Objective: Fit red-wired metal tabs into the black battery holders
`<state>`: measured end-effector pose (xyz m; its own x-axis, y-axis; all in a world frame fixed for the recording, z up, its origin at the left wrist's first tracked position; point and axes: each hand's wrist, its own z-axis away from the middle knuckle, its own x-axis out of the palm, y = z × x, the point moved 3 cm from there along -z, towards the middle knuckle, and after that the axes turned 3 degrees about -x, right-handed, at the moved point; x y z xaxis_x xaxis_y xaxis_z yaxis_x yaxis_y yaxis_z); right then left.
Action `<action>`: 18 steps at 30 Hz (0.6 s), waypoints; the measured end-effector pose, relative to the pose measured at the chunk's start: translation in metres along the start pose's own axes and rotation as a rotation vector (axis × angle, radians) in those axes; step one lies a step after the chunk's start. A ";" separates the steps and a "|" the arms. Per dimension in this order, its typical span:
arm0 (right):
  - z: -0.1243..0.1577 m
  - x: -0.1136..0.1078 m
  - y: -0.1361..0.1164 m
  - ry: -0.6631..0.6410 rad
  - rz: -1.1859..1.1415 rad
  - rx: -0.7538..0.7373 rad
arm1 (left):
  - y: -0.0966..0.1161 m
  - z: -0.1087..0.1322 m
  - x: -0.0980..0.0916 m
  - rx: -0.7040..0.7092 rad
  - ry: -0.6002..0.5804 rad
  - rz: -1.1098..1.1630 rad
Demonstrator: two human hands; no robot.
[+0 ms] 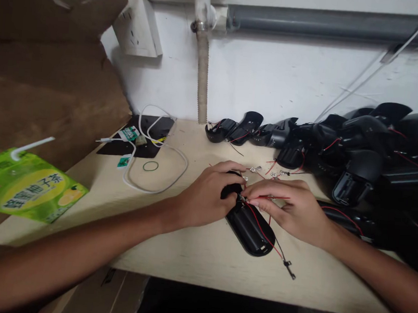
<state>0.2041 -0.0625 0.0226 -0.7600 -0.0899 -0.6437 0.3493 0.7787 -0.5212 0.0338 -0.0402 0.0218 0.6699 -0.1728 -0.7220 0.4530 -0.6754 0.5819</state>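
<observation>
A black plastic housing (250, 229) with rounded ends lies tilted on the table in front of me. My left hand (211, 193) is closed around its upper end. With thumb and forefinger, my right hand (286, 206) pinches a red wire (258, 218) at the housing's upper part; the exact spot under the fingertips is too small to make out. Red and black wires run down across the housing to a small black connector piece (289, 269) lying beyond its lower end. Several small metal parts (274, 175) with red wires lie just behind my right hand.
Black housings (359, 173) with red wires are heaped at the right, some along the wall. A white cable (178, 173) and a dark sheet (118, 144) lie at the left. A green drink carton (33, 186) with a straw stands by a cardboard box (44, 81). A hose (202, 79) hangs behind.
</observation>
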 end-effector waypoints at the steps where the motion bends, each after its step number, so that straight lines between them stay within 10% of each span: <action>1: -0.001 0.000 0.001 -0.006 -0.016 0.013 | 0.000 0.000 0.000 -0.007 -0.003 0.017; 18: -0.003 0.010 -0.005 -0.028 -0.175 0.010 | -0.008 -0.002 0.008 -0.030 0.050 0.121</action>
<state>0.1930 -0.0653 0.0202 -0.7944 -0.2406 -0.5577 0.2188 0.7432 -0.6323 0.0362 -0.0349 0.0118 0.7491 -0.2151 -0.6266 0.3841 -0.6296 0.6753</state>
